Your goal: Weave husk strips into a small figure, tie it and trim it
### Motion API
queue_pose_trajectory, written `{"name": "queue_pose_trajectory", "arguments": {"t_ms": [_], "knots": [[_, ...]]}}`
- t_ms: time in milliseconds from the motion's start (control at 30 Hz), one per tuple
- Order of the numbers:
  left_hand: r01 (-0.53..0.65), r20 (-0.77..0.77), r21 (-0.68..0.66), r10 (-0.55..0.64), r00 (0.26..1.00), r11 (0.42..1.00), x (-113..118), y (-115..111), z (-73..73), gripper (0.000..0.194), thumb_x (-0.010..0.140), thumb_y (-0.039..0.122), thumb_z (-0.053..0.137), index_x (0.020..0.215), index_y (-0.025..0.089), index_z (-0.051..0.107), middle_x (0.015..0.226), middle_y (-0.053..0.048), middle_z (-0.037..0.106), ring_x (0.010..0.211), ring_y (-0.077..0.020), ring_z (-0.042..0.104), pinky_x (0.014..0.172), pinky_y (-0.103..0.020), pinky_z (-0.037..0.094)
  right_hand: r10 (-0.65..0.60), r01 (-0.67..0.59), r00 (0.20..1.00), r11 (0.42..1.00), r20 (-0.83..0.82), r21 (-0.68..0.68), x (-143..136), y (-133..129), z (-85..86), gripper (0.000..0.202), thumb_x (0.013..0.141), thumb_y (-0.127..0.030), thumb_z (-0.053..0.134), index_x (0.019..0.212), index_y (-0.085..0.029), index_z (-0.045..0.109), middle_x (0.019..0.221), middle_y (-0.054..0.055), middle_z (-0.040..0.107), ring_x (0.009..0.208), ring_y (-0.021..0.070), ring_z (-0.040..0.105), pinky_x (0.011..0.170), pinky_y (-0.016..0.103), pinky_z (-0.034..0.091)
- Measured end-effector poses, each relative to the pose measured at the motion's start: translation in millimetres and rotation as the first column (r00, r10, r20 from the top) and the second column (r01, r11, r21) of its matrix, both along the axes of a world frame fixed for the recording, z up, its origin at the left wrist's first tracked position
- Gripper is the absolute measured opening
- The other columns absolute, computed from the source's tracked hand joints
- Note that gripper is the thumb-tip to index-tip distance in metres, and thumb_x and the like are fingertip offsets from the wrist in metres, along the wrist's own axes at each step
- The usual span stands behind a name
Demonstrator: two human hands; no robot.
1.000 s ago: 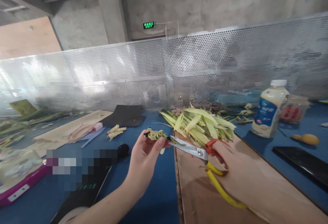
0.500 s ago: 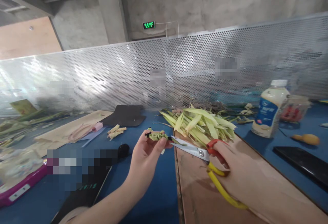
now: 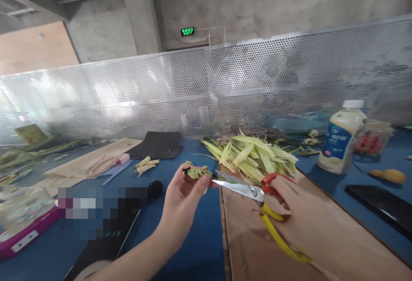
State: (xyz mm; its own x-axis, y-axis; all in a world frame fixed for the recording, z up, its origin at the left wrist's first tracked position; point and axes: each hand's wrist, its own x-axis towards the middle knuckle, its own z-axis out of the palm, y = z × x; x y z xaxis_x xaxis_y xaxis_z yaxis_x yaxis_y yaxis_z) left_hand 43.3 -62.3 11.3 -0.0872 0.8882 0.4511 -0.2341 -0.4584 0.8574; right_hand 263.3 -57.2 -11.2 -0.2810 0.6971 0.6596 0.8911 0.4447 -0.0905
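Note:
My left hand (image 3: 189, 193) pinches a small, knotted-looking piece of green plant strip (image 3: 198, 172) with dark bits at its ends. Its fingers hide part of the piece. In my right hand (image 3: 298, 203) is a pair of scissors (image 3: 246, 191) with red and yellow handles. The blades stand slightly apart, and their tips are at the right end of the green piece, close to my left fingertips. Whether they touch it I cannot tell. Beyond the scissors lies a heap of pale green husk strips (image 3: 254, 154), partly on a brown board (image 3: 251, 229).
To the right are a white-capped bottle (image 3: 341, 137), a black phone (image 3: 380, 206), a small gourd (image 3: 388, 175) and a clear box with red items (image 3: 371, 137). Dark sheets (image 3: 161, 143) and husk scraps (image 3: 146, 166) lie left of centre. A perforated metal screen (image 3: 144, 96) stands behind.
The scissors have shifted very slightly to the right, and the gap between their blades looks a little narrower. My left hand keeps its pinch on the green piece, almost unmoved.

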Motion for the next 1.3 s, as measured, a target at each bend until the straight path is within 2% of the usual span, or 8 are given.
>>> {"name": "queue_pose_trajectory", "arguments": {"t_ms": [167, 367, 600, 800, 967, 1100, 1300], "knots": [[0.011, -0.002, -0.005, -0.011, 1.0, 1.0, 0, -2, 0.4, 0.008, 0.078, 0.026, 0.062, 0.08, 0.019, 0.059, 0.07, 0.004, 0.061, 0.063, -0.0075, 0.059, 0.065, -0.02, 0.048, -0.027, 0.018, 0.997, 0.992, 0.073, 0.126, -1, -2, 2.8, 0.011, 0.069, -0.027, 0.048, 0.078, -0.021, 0.046, 0.064, 0.0, 0.052, 0.048, 0.014, 0.046, 0.041, 0.022, 0.023], [-0.038, 0.022, -0.071, 0.04, 0.999, 0.997, 0, -2, 0.6, 0.015, 0.074, 0.03, 0.066, 0.074, 0.018, 0.058, 0.067, 0.004, 0.06, 0.064, -0.0085, 0.061, 0.062, -0.019, 0.048, 0.032, -0.051, 0.988, 0.991, 0.15, 0.125, 1, -2, 4.5, 0.012, 0.068, -0.03, 0.05, 0.074, -0.019, 0.049, 0.075, 0.003, 0.056, 0.067, 0.0188, 0.053, 0.053, 0.027, 0.034], [-0.039, -0.014, -0.063, 0.038, 0.999, 0.997, 0, -4, -1.2, 0.014, 0.075, 0.031, 0.065, 0.074, 0.02, 0.057, 0.066, 0.005, 0.059, 0.062, -0.0068, 0.059, 0.061, -0.017, 0.048, 0.049, -0.07, 0.992, 0.979, 0.113, 0.191, 1, 1, 1.8, 0.012, 0.069, -0.03, 0.048, 0.075, -0.019, 0.05, 0.074, 0.003, 0.056, 0.067, 0.0188, 0.054, 0.052, 0.026, 0.034], [-0.025, -0.007, -0.044, 0.025, 1.0, 0.999, 1, -3, 0.2, 0.012, 0.075, 0.029, 0.065, 0.074, 0.019, 0.058, 0.068, 0.006, 0.059, 0.061, -0.0042, 0.056, 0.061, -0.014, 0.046, 0.061, -0.097, 0.988, 0.961, 0.143, 0.259, -1, -1, 9.0, 0.013, 0.072, -0.029, 0.043, 0.074, -0.018, 0.051, 0.068, 0.005, 0.055, 0.064, 0.0203, 0.053, 0.054, 0.028, 0.038], [-0.021, -0.01, -0.022, 0.021, 1.0, 1.0, 1, -3, 0.8, 0.012, 0.075, 0.028, 0.065, 0.072, 0.019, 0.058, 0.063, 0.007, 0.057, 0.057, -0.002, 0.054, 0.053, -0.009, 0.041, 0.081, -0.111, 0.988, 0.964, 0.133, 0.241, 0, -1, 9.5, 0.012, 0.074, -0.028, 0.043, 0.073, -0.018, 0.049, 0.067, 0.005, 0.055, 0.063, 0.0201, 0.054, 0.052, 0.027, 0.038], [-0.009, -0.006, -0.013, 0.009, 1.0, 1.0, 1, -3, 1.0, 0.011, 0.075, 0.027, 0.065, 0.072, 0.019, 0.058, 0.064, 0.007, 0.057, 0.057, -0.0019, 0.054, 0.054, -0.009, 0.042, 0.067, -0.099, 0.989, 0.96, 0.129, 0.263, 1, 1, 4.4, 0.01, 0.075, -0.028, 0.044, 0.074, -0.019, 0.047, 0.068, 0.003, 0.054, 0.065, 0.0192, 0.054, 0.05, 0.026, 0.036], [-0.004, -0.01, 0.004, 0.004, 1.0, 1.0, 2, -2, 2.1, 0.01, 0.076, 0.027, 0.065, 0.073, 0.019, 0.059, 0.066, 0.007, 0.057, 0.06, -0.0027, 0.054, 0.056, -0.01, 0.044, 0.086, -0.105, 0.991, 0.973, 0.1, 0.205, 1, 2, 2.1, 0.01, 0.071, -0.027, 0.047, 0.076, -0.018, 0.048, 0.072, 0.004, 0.054, 0.069, 0.0194, 0.052, 0.056, 0.028, 0.038]]}}
